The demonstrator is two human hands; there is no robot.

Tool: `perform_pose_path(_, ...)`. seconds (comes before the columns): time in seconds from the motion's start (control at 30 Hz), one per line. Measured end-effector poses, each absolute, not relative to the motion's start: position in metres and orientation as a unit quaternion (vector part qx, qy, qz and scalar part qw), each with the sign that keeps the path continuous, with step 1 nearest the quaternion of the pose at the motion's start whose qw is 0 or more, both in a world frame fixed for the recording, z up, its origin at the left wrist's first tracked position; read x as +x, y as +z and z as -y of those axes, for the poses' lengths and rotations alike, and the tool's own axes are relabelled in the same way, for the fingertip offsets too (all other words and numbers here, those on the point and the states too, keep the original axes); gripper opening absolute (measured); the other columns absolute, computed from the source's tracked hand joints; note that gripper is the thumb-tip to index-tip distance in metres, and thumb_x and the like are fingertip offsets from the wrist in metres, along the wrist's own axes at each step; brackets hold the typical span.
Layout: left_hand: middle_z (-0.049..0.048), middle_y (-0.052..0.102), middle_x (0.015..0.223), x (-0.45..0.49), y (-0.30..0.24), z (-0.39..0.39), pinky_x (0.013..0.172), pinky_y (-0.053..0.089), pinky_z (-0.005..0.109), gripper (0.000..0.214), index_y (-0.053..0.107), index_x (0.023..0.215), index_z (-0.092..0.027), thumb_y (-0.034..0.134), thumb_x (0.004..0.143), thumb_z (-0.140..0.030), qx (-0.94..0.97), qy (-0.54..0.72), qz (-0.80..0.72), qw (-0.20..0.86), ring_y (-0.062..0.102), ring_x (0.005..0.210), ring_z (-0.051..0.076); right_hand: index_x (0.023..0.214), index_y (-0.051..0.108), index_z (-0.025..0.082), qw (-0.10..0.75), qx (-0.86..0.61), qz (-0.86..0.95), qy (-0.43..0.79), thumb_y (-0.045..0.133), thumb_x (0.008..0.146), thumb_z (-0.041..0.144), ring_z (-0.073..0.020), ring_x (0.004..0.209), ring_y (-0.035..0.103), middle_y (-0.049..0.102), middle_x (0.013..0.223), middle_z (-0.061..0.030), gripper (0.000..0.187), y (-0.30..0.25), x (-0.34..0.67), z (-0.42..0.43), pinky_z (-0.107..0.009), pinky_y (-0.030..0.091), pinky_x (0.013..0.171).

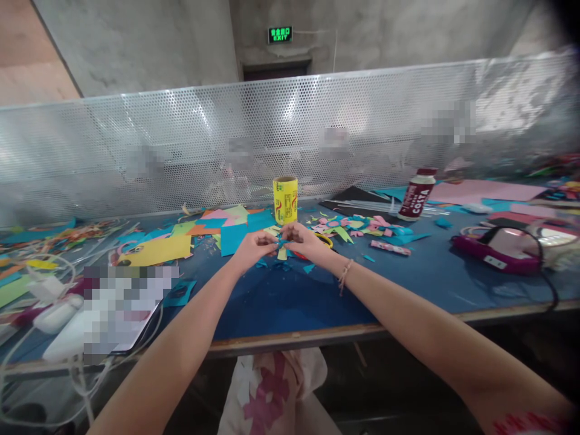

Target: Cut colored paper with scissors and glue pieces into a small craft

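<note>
Over the middle of the table, my left hand (pixel 254 249) and my right hand (pixel 309 245) meet at their fingertips. Both pinch a small piece of blue paper (pixel 281 243), mostly covered by the fingers. Just behind them a yellow cardboard tube (pixel 285 200) with printed labels stands upright. A yellow curved loop (pixel 326 241) shows behind my right hand; I cannot tell what it belongs to. Flat blue paper (pixel 230 240) lies to the left of my left hand. Beyond my right hand is a chain of pink and blue paper strips (pixel 362 225).
A perforated metal screen (pixel 290 139) runs along the table's back. At right stand a Costa bottle (pixel 417 194) and a purple device (pixel 498 251) with a black cable. Yellow paper (pixel 158 250), a phone-like slab (pixel 140 320) and white cables lie at left.
</note>
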State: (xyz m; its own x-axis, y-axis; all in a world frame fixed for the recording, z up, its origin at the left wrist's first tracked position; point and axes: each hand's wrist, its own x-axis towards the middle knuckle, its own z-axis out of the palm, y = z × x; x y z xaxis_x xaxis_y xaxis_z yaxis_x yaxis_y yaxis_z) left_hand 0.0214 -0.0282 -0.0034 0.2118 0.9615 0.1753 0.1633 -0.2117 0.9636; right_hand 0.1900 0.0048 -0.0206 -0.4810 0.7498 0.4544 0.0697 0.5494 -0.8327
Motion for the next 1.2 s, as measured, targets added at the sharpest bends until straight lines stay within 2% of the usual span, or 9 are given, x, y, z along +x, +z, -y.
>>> perform_pose_path(0.47, -0.0001, 0.059, 0.056, 0.0234, -0.0017, 0.0315, 0.059, 0.047, 0.024, 0.018, 0.056, 0.07, -0.012, 0.067, 0.061, -0.024, 0.669, 0.426, -0.424, 0.436, 0.057, 0.053, 0.01, 0.091, 0.042, 0.02, 0.412, -0.264, 0.782, 0.388, 0.047, 0.064, 0.008, -0.0103, 0.065, 0.045, 0.046, 0.073, 0.0025, 0.03, -0.0162, 0.19, -0.0006, -0.025, 0.037, 0.061)
perform_pose_path(0.77, -0.0006, 0.059, 0.056, 0.0225, -0.0019, 0.0311, 0.06, 0.047, 0.025, 0.017, 0.056, 0.071, -0.013, 0.065, 0.062, -0.024, 0.681, 0.429, -0.404, 0.435, 0.057, 0.054, 0.01, 0.094, 0.04, 0.023, 0.423, -0.243, 0.783, 0.386, 0.049, 0.064, 0.011, -0.0129, 0.079, 0.048, 0.045, 0.081, 0.0004, 0.034, -0.0151, 0.1909, -0.0001, -0.028, 0.039, 0.073)
perform_pose_path(1.2, -0.0001, 0.058, 0.059, 0.0214, -0.0044, 0.0292, 0.061, 0.048, 0.026, 0.018, 0.057, 0.073, -0.013, 0.064, 0.064, -0.026, 0.698, 0.425, -0.381, 0.432, 0.058, 0.056, 0.01, 0.097, 0.04, 0.022, 0.416, -0.237, 0.789, 0.386, 0.049, 0.066, 0.01, -0.0114, 0.071, 0.047, 0.046, 0.076, 0.0016, 0.034, -0.0114, 0.1913, 0.0049, -0.026, 0.039, 0.066)
